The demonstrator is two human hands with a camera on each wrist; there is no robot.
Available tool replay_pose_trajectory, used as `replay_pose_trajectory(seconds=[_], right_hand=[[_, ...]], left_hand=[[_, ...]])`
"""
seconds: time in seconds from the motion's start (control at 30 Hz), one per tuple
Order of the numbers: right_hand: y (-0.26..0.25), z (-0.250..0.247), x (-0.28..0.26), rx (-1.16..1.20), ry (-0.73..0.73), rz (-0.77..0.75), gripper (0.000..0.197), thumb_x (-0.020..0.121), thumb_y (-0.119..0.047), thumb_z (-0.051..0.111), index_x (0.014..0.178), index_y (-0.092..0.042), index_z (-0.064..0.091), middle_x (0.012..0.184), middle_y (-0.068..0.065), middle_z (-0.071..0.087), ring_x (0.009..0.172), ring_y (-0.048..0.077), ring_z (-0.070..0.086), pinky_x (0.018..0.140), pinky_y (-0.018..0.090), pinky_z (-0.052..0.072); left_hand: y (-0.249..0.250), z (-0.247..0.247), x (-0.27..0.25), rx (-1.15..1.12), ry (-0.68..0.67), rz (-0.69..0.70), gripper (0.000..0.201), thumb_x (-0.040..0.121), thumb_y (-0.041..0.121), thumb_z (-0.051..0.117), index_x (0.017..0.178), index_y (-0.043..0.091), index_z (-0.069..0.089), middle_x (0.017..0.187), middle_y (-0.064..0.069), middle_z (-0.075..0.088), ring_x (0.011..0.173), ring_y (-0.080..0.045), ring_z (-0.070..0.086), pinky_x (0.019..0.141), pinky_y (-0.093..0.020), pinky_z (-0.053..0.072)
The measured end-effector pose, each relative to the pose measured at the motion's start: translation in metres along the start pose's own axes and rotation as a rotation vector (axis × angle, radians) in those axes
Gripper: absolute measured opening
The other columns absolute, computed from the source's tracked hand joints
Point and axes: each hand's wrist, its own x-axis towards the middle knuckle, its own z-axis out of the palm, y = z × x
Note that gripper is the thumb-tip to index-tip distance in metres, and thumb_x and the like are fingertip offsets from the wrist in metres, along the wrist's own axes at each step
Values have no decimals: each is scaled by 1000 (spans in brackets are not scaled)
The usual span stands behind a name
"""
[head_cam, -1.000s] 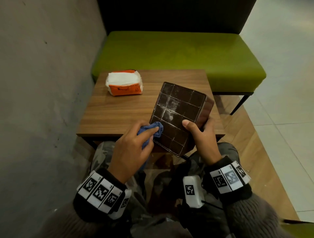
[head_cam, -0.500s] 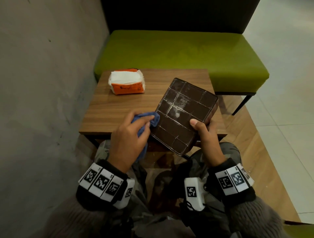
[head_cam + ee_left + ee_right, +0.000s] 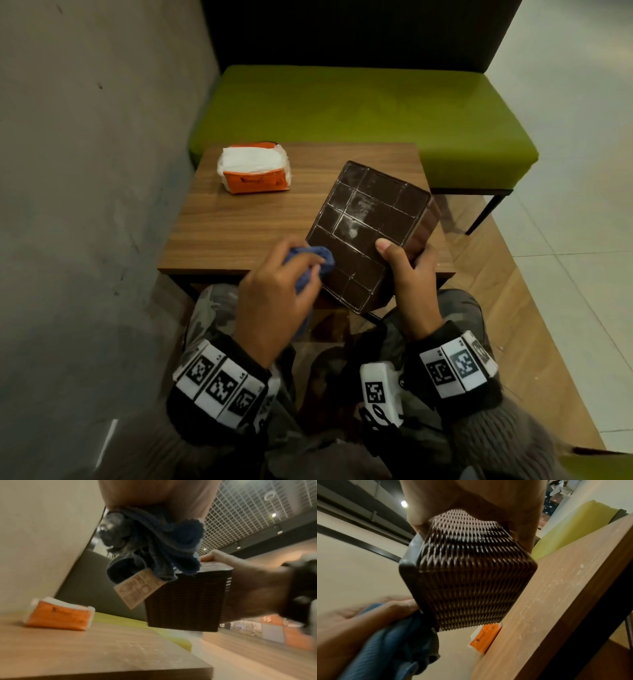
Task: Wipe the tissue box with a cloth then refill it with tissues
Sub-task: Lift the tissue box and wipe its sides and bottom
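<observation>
Left hand point(image 3: 274, 294) first: fingers curled round a bunched blue cloth point(image 3: 317, 258), wad pressed against the near-left edge of the tissue box point(image 3: 370, 226), right at the corner of that dark ribbed panel. From the left wrist view the cloth hangs in folds below the palm with a care tag point(image 3: 139, 589) dangling, and the box sits just beyond it, touching. Over to the right hand point(image 3: 409, 274): it grips the box by its near-right side, thumb laid flat on the gridded face, the other fingers wrapped behind where the head view can't follow them; the right wrist view shows the woven wicker-pattern side wall clamped in the palm. The box is held up off the table point(image 3: 239, 222), tilted, flat face turned toward the person, its long axis running from near-left up to far-right. That's the line that matters, I'd say: the cloth sits at the low near end, and the unwiped length of the face stretches up and away to the right of the left hand, with pale smudges showing in the middle panels. A stroke along that axis looks like the natural next pass, and the right-hand hold needs to stay firm against the push. Further out, the orange tissue pack point(image 3: 255, 171) lies at the far-left of the table, well apart from both hands, with the left the nearer. Refilling hasn't started. Behind the table, the green bench point(image 3: 359, 113).
</observation>
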Motion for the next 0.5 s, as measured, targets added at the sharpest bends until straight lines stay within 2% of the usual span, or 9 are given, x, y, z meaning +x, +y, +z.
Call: replay_pose_trajectory(seconds=[0.07,0.13,0.2,0.27,0.37,0.5], right_hand=[[0,-1,2,33,13,5,71,66,-36,74,124,-17,38,108,-8,58,84,-7,63,65,10,50],[-1,-3,2,21,4,-3,66,72,-30,74,125,-18,36,109,-7,57,85,-7,63,65,9,50],[-2,-2,1,15,-5,-12,69,70,-34,71,126,-18,36,109,-9,58,85,-9,63,67,10,51],[-4,0,3,17,17,-13,69,67,-37,68,125,-18,36,107,-10,57,87,-6,64,71,14,52],[-6,2,4,17,26,-14,70,65,-38,69,124,-17,38,104,-10,59,89,-1,63,76,20,51],[-2,1,1,-4,30,-13,72,72,-28,78,129,-12,36,104,-9,58,88,-2,63,74,17,50]], left_hand=[[8,3,-10,-66,-77,44,18,86,25,54,95,16,67,109,4,56,92,-8,57,74,-26,52],[2,4,-9,-109,-53,9,22,87,28,51,96,17,68,109,4,56,94,-8,57,76,-27,52],[-7,3,0,-122,58,-58,24,87,29,51,96,15,69,107,3,57,95,-9,57,76,-30,53],[-1,4,5,-147,98,-39,23,88,26,54,99,13,69,108,2,56,97,-8,56,79,-29,52],[24,8,0,-168,-1,72,22,88,23,56,102,12,68,111,0,56,99,-9,56,81,-27,52],[20,6,2,-138,-16,103,18,86,24,58,98,14,69,110,1,58,95,-9,58,77,-28,53]])
